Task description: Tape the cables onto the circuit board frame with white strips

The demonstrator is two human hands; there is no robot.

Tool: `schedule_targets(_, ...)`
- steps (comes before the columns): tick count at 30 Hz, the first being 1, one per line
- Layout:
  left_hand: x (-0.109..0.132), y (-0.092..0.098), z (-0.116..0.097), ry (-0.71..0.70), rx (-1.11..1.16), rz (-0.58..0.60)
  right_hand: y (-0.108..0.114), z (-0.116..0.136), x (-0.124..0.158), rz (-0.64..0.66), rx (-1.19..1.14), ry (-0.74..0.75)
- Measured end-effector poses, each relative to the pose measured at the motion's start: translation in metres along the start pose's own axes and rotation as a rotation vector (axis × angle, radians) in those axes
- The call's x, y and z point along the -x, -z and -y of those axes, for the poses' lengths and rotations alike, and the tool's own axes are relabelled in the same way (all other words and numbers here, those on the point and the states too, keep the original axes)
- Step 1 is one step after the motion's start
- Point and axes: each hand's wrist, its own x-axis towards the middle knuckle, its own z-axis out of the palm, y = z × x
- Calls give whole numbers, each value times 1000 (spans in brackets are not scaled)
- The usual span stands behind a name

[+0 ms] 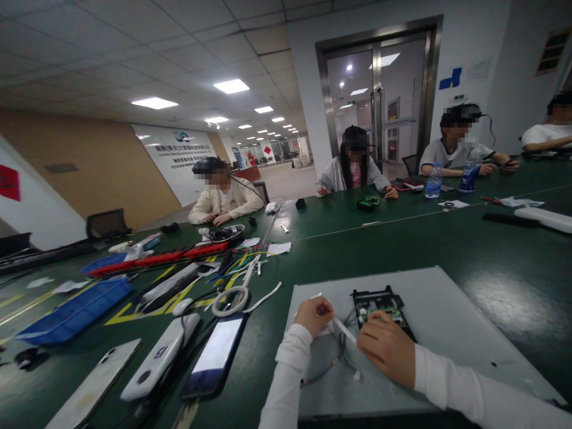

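- A white strip (345, 331) is spanning the gap between left hand (315, 316) and right hand (388, 348), barring a straight pass.
- Cables (342, 342) are cluttering the low path there.
- A circuit board (395, 313) is blocking the way beyond the right hand.
- Rightward, the grey panel (465, 333) is offering wide room.
- A phone (217, 351) and tape roll (244, 297) are crowding the panel's left.

Circuit board (384, 302): my right hand (388, 348) hides its lower part from me.
White strip (344, 329): 1 end goes out of sight at my right fingers.
Right grip: too hidden for me to tell.
My sleeves (286, 372): the left runs off the bottom edge, the right off the lower right corner.
White phone (96, 384): cropped by the bottom edge.
Wall sign (181, 154): small lettering too blurred to read.
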Motion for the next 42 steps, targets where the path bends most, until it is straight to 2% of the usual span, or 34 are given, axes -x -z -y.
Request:
schedule_targets(7, -2, -6, 5, -20, -54, -6, -1, -2, 0, 16, 1, 16)
schedule_targets(21, -3, -11, 2, -66, -273, 47, 3, -1, 0, 89, 15, 13)
schedule_targets(34, -3, -11, 1, -71, -323, 35, 4, 0, 0, 94, 0, 14)
schedule_targets(42, -2, -12, 1, -81, -325, 16, 10, 5, 0, 86, -94, -10)
